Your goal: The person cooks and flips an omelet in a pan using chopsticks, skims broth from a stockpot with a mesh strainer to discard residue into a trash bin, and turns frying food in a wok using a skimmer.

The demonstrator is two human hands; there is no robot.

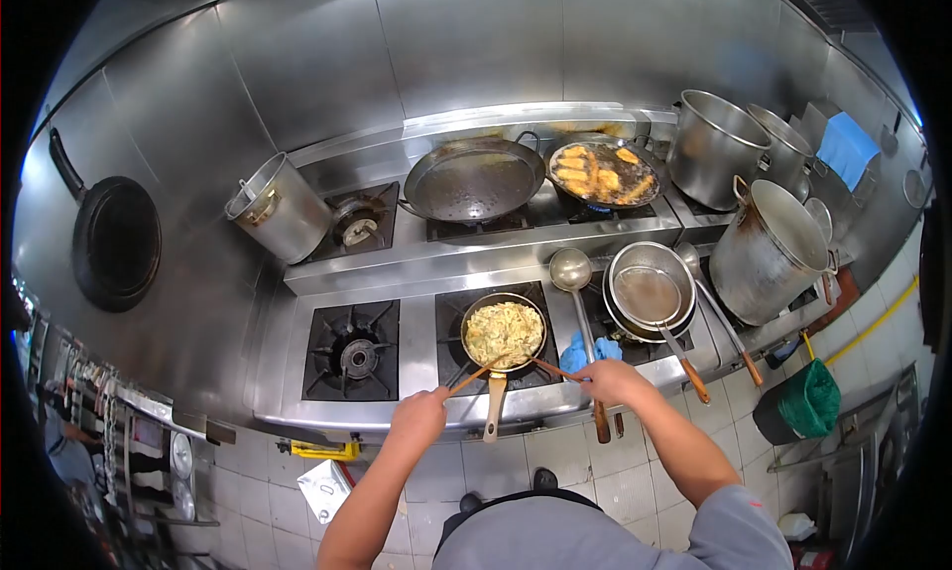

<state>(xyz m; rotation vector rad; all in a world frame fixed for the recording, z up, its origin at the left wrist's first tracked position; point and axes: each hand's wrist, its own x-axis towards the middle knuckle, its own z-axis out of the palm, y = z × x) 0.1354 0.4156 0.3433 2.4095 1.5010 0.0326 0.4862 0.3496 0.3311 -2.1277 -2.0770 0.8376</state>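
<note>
Cannot see beneath the round wooden-handled metal pan (495, 403), ahead-right of the left hand (421, 412), nor clearly make out the small grey-clothed person (65, 453) far left of it.

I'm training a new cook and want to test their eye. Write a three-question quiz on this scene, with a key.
1. What does the left hand hold, and what does the right hand hold?
2. True or false: the leftmost front burner has nothing standing on it.
3. Where are the golden pieces? A: front strainer; B: right-hand shallow pan at the back; C: black pan on the wall.

Key
1. A thin brown stick each, tips at the small pan.
2. True.
3. B.
</note>
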